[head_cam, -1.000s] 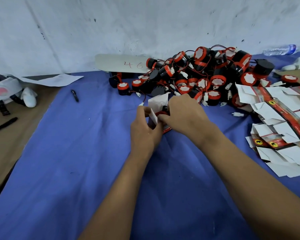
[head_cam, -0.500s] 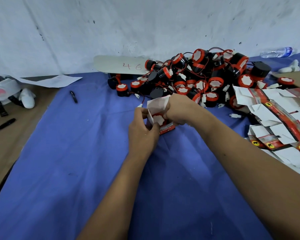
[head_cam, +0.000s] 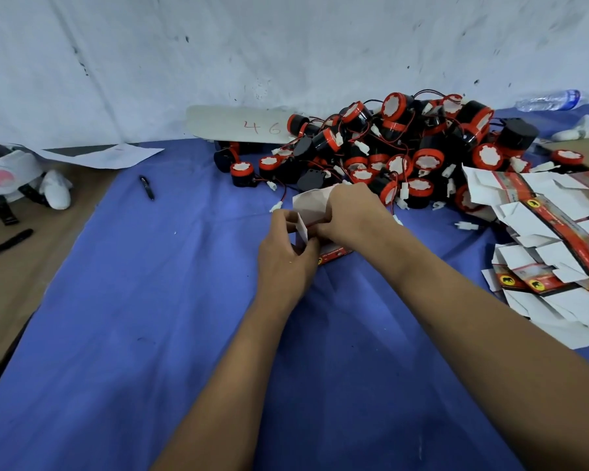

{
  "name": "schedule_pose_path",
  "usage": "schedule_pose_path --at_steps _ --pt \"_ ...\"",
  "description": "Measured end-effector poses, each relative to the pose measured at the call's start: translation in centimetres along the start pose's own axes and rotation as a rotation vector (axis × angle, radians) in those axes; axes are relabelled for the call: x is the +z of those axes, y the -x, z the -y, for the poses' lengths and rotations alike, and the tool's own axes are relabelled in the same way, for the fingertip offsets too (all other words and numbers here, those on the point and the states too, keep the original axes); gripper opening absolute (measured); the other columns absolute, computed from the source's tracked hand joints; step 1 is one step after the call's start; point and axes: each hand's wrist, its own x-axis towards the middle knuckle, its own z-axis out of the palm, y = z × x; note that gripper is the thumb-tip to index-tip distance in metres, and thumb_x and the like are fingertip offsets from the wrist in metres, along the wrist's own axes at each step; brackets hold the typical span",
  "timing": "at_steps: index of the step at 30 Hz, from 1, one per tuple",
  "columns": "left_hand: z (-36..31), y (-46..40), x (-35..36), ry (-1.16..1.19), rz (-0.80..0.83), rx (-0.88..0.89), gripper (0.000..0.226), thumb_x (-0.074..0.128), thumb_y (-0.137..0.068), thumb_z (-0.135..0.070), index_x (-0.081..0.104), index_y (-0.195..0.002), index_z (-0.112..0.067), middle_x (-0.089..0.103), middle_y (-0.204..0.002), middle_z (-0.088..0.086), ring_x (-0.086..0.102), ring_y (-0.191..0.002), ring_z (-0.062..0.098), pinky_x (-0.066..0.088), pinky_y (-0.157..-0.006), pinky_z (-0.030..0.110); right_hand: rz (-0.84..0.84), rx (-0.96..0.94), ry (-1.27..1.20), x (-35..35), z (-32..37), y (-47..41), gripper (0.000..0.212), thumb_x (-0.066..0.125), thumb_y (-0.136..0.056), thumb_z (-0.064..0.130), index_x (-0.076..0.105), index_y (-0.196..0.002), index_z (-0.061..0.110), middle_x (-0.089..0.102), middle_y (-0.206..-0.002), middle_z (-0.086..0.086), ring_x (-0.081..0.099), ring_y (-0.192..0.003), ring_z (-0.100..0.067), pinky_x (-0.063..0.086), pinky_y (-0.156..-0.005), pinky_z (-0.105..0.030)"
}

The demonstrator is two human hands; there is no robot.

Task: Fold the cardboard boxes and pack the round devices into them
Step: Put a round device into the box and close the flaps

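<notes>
At the centre of the frame I have both hands on one small cardboard box (head_cam: 323, 232), which sits on the blue-covered table (head_cam: 150, 334) just below the heap of round devices (head_cam: 405, 151). My left hand (head_cam: 284, 256) curls its fingers (head_cam: 281, 220) around the box's left wall and a white side flap, bracing it so the carton keeps its shape while the top is worked. My right hand (head_cam: 349, 215) lies over the box's upper right side, fingers bent and pinching the tall white lid flap that stands up behind them; I judge the flap is being folded down or tucked. Whether a device is already inside I cannot tell, since the hands hide the opening. Only the red printed lower edge of the box shows beneath them.

The black-and-red devices are piled in the upper right of the frame, against the white wall, wires and white plugs trailing, close enough for the right hand to reach. The flat unfolded cartons (head_cam: 551, 239) fan out along the right edge, likewise within reach, so I take this as a feed line: blank, device, close.

A black pen (head_cam: 147, 187) lies on the blue cover at upper left, well apart from the work, and a plastic bottle (head_cam: 551, 100) lies on its side at the far upper right.
</notes>
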Motion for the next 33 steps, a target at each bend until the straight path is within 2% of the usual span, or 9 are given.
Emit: schedule_pose_path --at_steps 3,6,9,11,16,19,24,30,33 --pt "0.0 0.1 -0.1 0.015 0.008 0.008 0.030 0.073 -0.092 -0.022 0.053 -0.112 -0.030 0.064 -0.098 -0.033 0.063 -0.065 0.005 0.046 -0.055 0.014 -0.082 0.005 0.034 0.0 -0.4 0.2 0.024 0.075 -0.090 0.027 0.066 -0.103 0.009 0.054 -0.085 -0.006 0.057 -0.080 -0.025 0.047 -0.066 -0.035" --pt "0.0 0.2 -0.1 0.023 0.010 0.004 0.032 0.072 -0.091 -0.018 0.053 -0.115 -0.027 0.068 -0.092 -0.022 0.063 -0.063 0.005 0.044 -0.052 0.013 -0.050 -0.044 0.062 -0.2 -0.7 0.4 0.021 0.069 -0.094 0.023 0.070 -0.108 0.007 0.061 -0.089 -0.008 0.065 -0.086 -0.029 0.055 -0.071 -0.038" --pt "0.0 0.1 -0.3 0.036 0.035 0.013 0.035 0.075 -0.090 -0.020 0.053 -0.117 -0.027 0.067 -0.100 -0.021 0.065 -0.067 0.003 0.048 -0.058 0.014 0.055 -0.093 0.039 -0.4 -0.6 0.6 0.022 0.061 -0.096 0.027 0.069 -0.086 0.010 0.060 -0.077 -0.006 0.059 -0.072 -0.025 0.047 -0.059 -0.033" --pt "-0.1 0.1 -0.5 0.029 0.093 0.021 0.047 0.078 -0.085 -0.014 0.050 -0.118 -0.031 0.065 -0.100 -0.029 0.066 -0.073 -0.002 0.049 -0.061 0.012 0.091 -0.106 0.021 -0.5 -0.5 0.9 0.033 0.061 -0.093 0.032 0.056 -0.067 0.013 0.053 -0.065 -0.004 0.053 -0.064 -0.023 0.039 -0.054 -0.032" --pt "-0.4 0.0 -0.5 -0.066 0.139 0.001 0.064 0.085 -0.078 -0.008 0.041 -0.117 -0.033 0.055 -0.097 -0.029 0.059 -0.078 -0.017 0.045 -0.063 0.003 0.154 -0.084 -0.042 -1.3 0.0 1.2 0.030 0.065 -0.088 0.037 0.066 -0.077 0.009 0.064 -0.071 -0.007 0.056 -0.063 -0.021 0.049 -0.060 -0.034" --pt "-0.6 0.0 -0.6 -0.068 0.132 -0.020 0.063 0.088 -0.078 -0.013 0.041 -0.116 -0.032 0.056 -0.098 -0.028 0.061 -0.076 -0.013 0.046 -0.061 0.005 0.179 -0.070 -0.016 -1.6 0.6 1.1 0.024 0.068 -0.086 0.030 0.061 -0.072 0.012 0.060 -0.068 -0.006 0.057 -0.064 -0.021 0.053 -0.062 -0.033" --pt "-1.0 -0.1 -0.8 -0.084 0.148 -0.060 0.066 0.090 -0.077 -0.016 0.040 -0.118 -0.033 0.057 -0.100 -0.025 0.065 -0.078 0.007 0.043 -0.057 0.012 0.136 -0.077 0.121 -2.0 1.2 1.1 0.036 0.071 -0.087 0.029 0.048 -0.065 0.013 0.049 -0.063 -0.002 0.046 -0.057 -0.017 0.041 -0.052 -0.027" --pt "-0.8 -0.1 -0.8 -0.108 0.143 -0.024 0.076 0.089 -0.078 -0.019 0.035 -0.129 -0.036 0.064 -0.103 -0.017 0.068 -0.083 0.011 0.049 -0.063 0.018 0.103 -0.060 0.118 -2.0 0.7 1.0 0.036 0.075 -0.086 0.027 0.049 -0.067 0.011 0.050 -0.064 -0.003 0.047 -0.058 -0.018 0.039 -0.050 -0.028" --pt "-1.3 0.5 -0.7 -0.252 0.090 0.133 0.087 0.085 -0.079 -0.015 0.030 -0.140 -0.044 0.050 -0.138 -0.002 0.061 -0.100 0.018 0.056 -0.076 0.034 0.104 -0.078 0.053 -1.9 -0.2 0.9 0.027 0.074 -0.088 0.028 0.061 -0.078 0.008 0.062 -0.073 -0.007 0.058 -0.068 -0.022 0.052 -0.062 -0.034"
